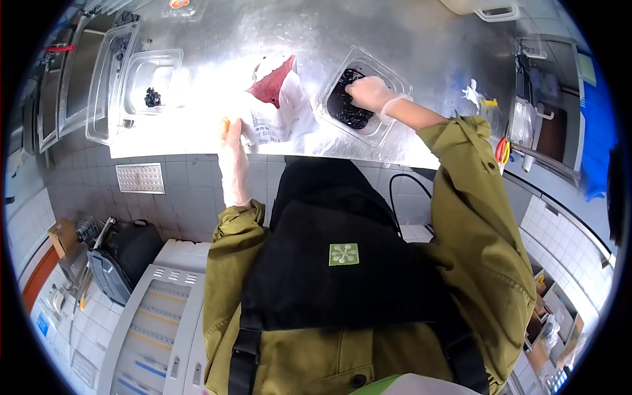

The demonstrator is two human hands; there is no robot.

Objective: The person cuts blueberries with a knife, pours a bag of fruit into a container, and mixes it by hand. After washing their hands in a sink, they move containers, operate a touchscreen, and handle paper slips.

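My right hand [373,94], in a thin clear glove, reaches into a clear plastic container [403,82]. Its fingers are drawn together against dark, glossy pieces [352,117] lying inside; the fingertips are partly hidden. Beside the container stands a white printed bag [268,128] with its top open and a dark red inner side showing. My left hand [232,148], also gloved, is at the counter's front edge, close against the bag's lower left side. Its fingers are curled together, and whether they pinch the bag's edge is hidden.
A second clear container [172,62] with a small dark clump [152,97] sits on the left of the metal counter [263,29]. A clear lid or tray [99,108] leans beside it. At the right edge are scissors [503,151]; a white handled container [497,12] stands farther back.
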